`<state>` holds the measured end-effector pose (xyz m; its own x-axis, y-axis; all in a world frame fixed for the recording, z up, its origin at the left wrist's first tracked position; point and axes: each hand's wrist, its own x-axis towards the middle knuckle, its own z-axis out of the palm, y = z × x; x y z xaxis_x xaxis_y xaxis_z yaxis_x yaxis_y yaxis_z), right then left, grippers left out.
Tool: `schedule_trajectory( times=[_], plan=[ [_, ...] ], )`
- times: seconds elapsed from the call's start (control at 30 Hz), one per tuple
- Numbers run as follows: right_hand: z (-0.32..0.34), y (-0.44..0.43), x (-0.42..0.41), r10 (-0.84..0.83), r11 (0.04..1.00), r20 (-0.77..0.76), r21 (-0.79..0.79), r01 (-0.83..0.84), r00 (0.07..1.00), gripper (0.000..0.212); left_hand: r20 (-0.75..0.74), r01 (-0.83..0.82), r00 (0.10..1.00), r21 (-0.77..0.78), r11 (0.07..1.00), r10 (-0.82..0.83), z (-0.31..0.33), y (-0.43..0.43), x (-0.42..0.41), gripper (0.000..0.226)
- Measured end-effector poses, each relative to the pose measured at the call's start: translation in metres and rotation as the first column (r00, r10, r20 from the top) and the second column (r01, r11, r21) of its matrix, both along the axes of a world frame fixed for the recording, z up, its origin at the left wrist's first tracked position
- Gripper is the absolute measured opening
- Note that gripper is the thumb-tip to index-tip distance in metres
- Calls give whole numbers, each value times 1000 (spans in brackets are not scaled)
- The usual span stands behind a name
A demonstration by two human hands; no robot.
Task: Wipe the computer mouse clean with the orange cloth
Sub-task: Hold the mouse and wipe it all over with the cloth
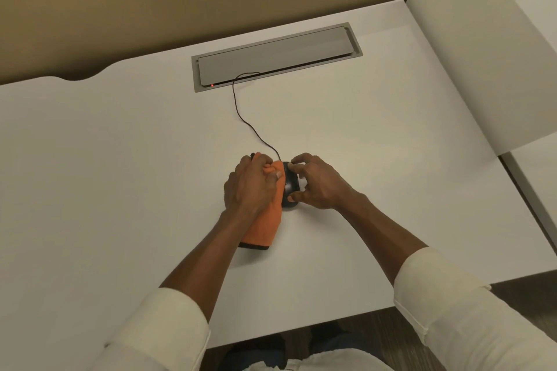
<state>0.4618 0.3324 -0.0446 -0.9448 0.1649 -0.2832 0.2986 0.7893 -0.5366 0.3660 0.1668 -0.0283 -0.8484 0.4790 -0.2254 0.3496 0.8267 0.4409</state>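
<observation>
Head view: mid-desk [120, 159], well back from the near edge, a left hand [251, 187] presses an orange cloth [265, 220] against a black computer mouse [291, 185], fingers curled around the fabric. The right hand [316, 184] pinches the mouse's right side, fingertips spread, its cable [238, 108] leading to the grey cable hatch [277, 54].
</observation>
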Motion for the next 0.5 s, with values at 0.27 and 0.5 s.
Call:
schedule_trajectory(
  times=[0.27, 0.5],
  plan=[
    [1, -1, 2, -7, 1000, 10, -1, 7, 1000, 77, -72, -9, 997, 16, 1000, 10, 0, -14, 38, 29],
    [0, 0, 2, 7, 1000, 24, -7, -7, 1000, 80, -56, -47, 997, 38, 998, 49, -4, -25, 54, 32]
  ],
)
